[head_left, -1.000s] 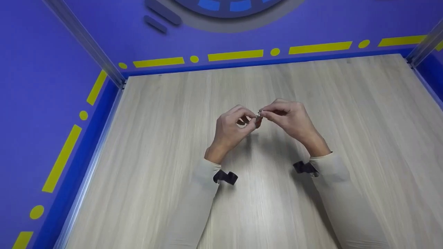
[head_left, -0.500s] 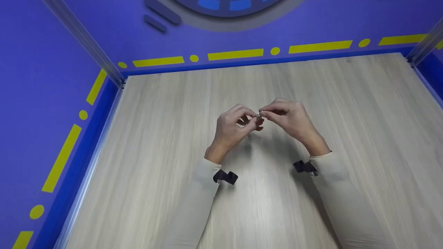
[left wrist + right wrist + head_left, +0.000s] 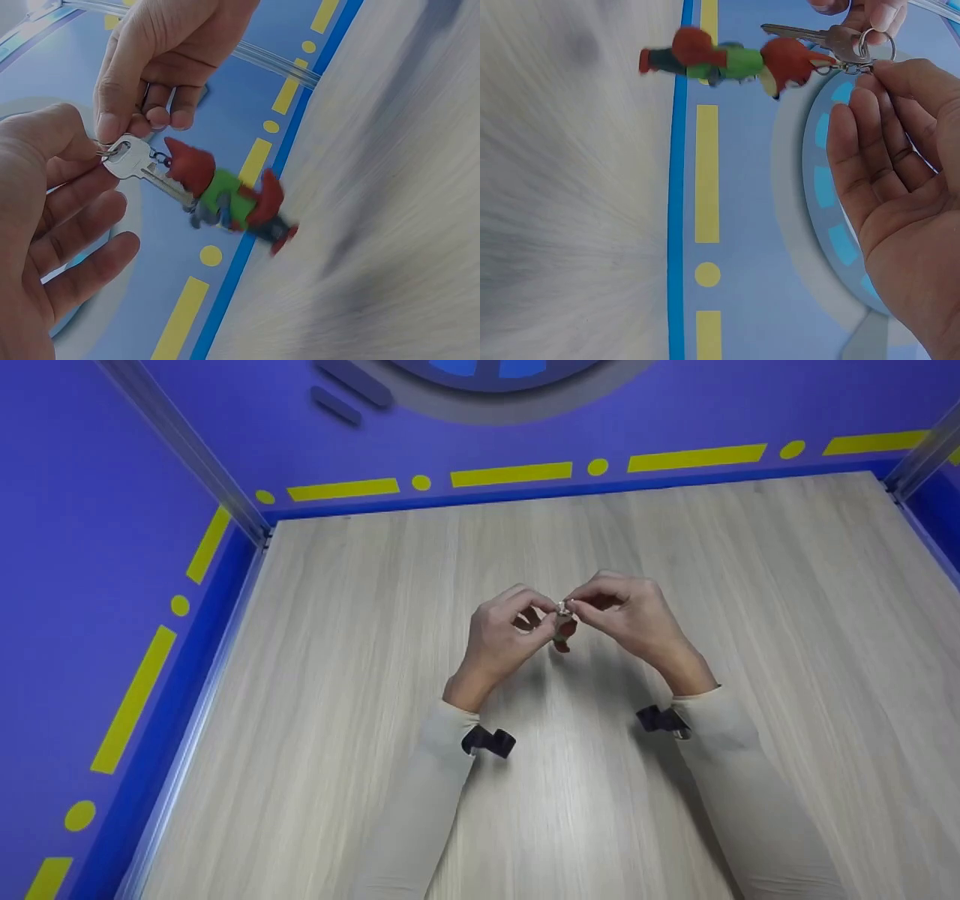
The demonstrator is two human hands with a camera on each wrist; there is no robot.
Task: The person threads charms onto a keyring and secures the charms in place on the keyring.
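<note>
My left hand [image 3: 506, 626] and right hand [image 3: 630, 611] meet above the table, fingertips close together. Between them is a metal key ring [image 3: 893, 46]; the left thumb and finger pinch one side and the right fingertips pinch its other side, beside the chain. A silver key [image 3: 129, 159] is threaded on the ring. From a short chain [image 3: 160, 158] dangles a small fox figure [image 3: 234, 196] with a red head and tail and a green top, slightly blurred. In the head view the fox figure [image 3: 564, 634] shows just below the fingertips, partly hidden by the left hand.
Beneath the hands lies a pale wood-grain table [image 3: 360, 660]. Blue panels [image 3: 510, 442] with yellow dashes rise along its back and sides, joined by metal corner posts [image 3: 180, 442]. Dark straps [image 3: 489, 742] sit at both wrists over light sleeves.
The fox figure has dropped into fuller view below the fingertips. The right hand has shifted very slightly right, while the left stays nearly in place; the head view has tilted a little.
</note>
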